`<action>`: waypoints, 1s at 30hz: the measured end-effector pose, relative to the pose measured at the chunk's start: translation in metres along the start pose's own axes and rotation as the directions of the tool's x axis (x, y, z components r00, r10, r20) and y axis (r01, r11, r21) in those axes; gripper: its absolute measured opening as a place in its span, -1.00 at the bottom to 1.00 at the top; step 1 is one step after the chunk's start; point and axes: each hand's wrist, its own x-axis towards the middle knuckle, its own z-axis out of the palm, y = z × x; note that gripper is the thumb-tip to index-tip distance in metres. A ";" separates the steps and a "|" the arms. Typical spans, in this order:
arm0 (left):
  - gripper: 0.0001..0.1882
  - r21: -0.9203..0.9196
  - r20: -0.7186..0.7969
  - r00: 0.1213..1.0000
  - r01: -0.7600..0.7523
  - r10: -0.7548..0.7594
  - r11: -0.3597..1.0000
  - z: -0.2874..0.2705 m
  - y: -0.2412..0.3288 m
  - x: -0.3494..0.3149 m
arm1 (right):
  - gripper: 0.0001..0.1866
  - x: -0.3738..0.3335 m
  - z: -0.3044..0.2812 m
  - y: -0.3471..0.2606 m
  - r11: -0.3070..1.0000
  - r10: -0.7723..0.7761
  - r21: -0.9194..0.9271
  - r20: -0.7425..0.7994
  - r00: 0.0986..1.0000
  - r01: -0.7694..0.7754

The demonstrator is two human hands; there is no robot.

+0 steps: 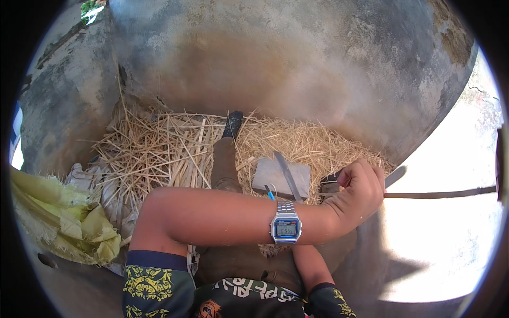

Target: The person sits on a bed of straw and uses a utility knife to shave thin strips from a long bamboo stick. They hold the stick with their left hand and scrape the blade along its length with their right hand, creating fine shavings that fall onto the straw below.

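My left arm reaches across my body to the right, a silver digital watch (pixel 287 227) on its wrist. My left hand (pixel 361 190) is closed with curled fingers at the edge of the sunlit floor. A thin dark line (pixel 440 194), strip or shadow, meets it; what it grips, if anything, is hidden. My right arm (pixel 313 265) passes beneath the left forearm, which covers my right hand. Just beyond that forearm, a flat metal blade (pixel 286 172) lies across a grey block (pixel 265 175), with a small blue thing (pixel 271 195) beside it.
Straw-coloured strips (pixel 154 151) and finer shavings (pixel 302 138) cover the floor before a stained wall (pixel 254 58). My outstretched leg (pixel 225 164) lies between them. A torn yellow sack (pixel 90 228) sits at the left. Bright sun falls on the floor (pixel 445 233) at the right.
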 end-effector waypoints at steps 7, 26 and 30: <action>-0.23 -0.019 -0.076 0.965 -0.251 0.249 0.968 -0.024 0.031 -0.039 | -0.71 0.001 0.005 0.004 0.994 0.022 0.106 0.041 0.999 -0.026; -0.33 -0.746 0.555 0.831 0.469 0.052 0.472 0.076 -0.103 0.015 | -0.70 0.021 -0.009 0.036 0.998 -0.050 0.023 -0.135 0.990 0.054; -0.31 -0.636 0.591 0.737 0.676 -0.329 0.373 0.065 -0.169 -0.054 | -0.76 -0.014 -0.002 -0.044 0.987 -0.159 -0.059 -0.175 0.972 0.150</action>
